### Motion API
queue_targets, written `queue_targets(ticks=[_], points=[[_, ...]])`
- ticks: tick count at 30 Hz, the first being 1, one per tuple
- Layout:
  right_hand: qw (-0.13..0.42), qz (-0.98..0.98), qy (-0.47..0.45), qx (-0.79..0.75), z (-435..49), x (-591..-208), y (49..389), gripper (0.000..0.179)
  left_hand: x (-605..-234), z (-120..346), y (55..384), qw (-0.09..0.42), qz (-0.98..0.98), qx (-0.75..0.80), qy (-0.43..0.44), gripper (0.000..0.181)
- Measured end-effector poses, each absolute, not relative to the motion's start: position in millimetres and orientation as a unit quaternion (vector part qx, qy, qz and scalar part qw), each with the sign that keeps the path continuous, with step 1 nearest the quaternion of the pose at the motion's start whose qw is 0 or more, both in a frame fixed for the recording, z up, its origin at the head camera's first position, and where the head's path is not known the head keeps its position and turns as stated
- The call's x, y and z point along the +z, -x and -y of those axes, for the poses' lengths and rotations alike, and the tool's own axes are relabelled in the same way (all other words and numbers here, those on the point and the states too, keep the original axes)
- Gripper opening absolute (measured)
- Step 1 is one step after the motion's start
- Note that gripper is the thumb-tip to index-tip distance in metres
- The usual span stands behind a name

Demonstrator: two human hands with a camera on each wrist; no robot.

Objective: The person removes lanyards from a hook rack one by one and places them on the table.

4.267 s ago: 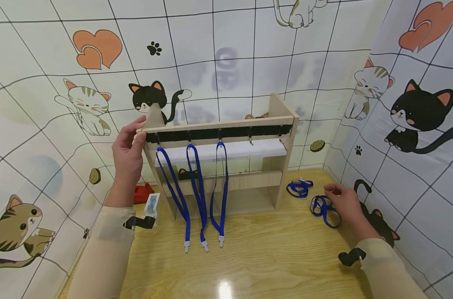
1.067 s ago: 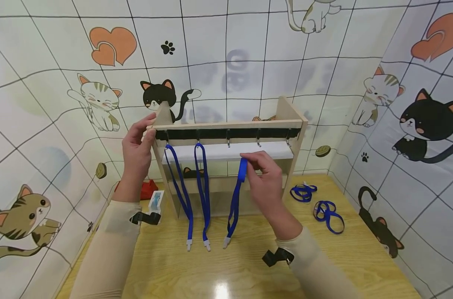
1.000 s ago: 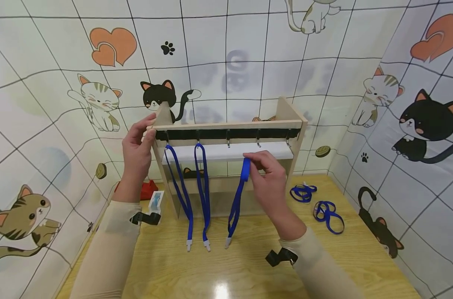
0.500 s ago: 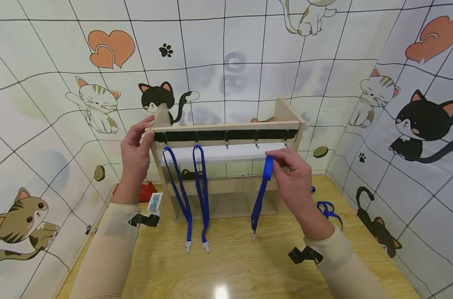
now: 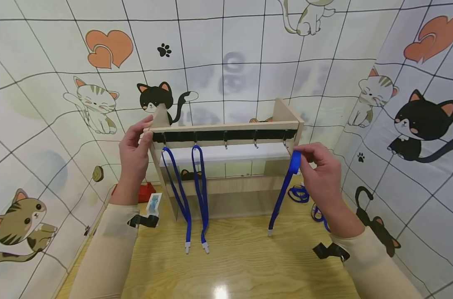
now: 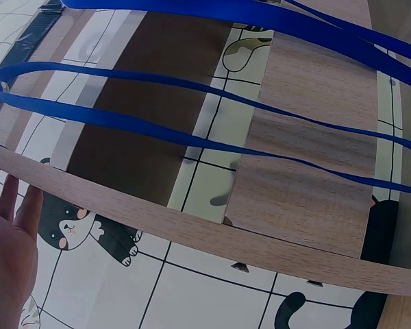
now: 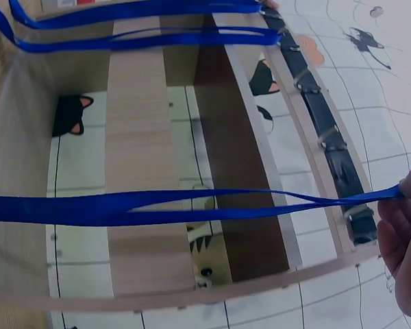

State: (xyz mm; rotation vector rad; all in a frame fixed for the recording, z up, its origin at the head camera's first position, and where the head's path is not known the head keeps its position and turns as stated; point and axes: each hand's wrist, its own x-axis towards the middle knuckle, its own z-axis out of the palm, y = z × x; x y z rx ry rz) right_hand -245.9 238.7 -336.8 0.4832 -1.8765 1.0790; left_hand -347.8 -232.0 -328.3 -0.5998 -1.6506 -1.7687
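Observation:
In the head view a small wooden rack (image 5: pixel 226 187) carries a black strip (image 5: pixel 241 135) with several metal hooks. Two blue lanyards (image 5: pixel 202 195) hang from the two leftmost hooks, clips down. My left hand (image 5: pixel 132 155) grips the rack's upper left corner between thumb and fingers. At the rack's right side, my right hand (image 5: pixel 323 176) pinches the top of another blue lanyard (image 5: pixel 282 197), which hangs down with its clip (image 5: pixel 270 232) at the bottom. The right wrist view shows this lanyard (image 7: pixel 157 209) stretching across the rack from my fingertips. The other hooks bear nothing.
On the table (image 5: pixel 226 270), a coiled lanyard (image 5: pixel 298 194) lies right of the rack, and a second coil (image 5: pixel 317 212) is partly behind my right wrist. A red object (image 5: pixel 146 192) and a small white box (image 5: pixel 153 204) stand at the left. Cat-print cloth walls (image 5: pixel 226 50) enclose the table.
The lanyard from the middle hook came off in my right hand, which earlier hovered at the coils. Over the last second it carried that lanyard rightward. My left hand stays at the corner.

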Motion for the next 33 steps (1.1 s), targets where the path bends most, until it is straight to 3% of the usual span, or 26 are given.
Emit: queue_targets(ticks=[14, 23, 33], points=[[0.462, 0.768, -0.134, 0.422, -280.3, -336.0, 259.3, 0.014, -329.5, 232.3, 348.0, 0.317, 0.62, -0.679, 0.234, 0.029], [0.441, 0.779, -0.078, 0.438, -293.7, -340.2, 267.4, 0.014, -330.5, 232.0, 348.5, 0.319, 0.62, -0.679, 0.229, 0.029], [0.412, 0.779, -0.099, 0.462, -293.8, -348.7, 258.1, 0.014, -329.7, 231.9, 349.1, 0.317, 0.62, -0.679, 0.232, 0.028]])
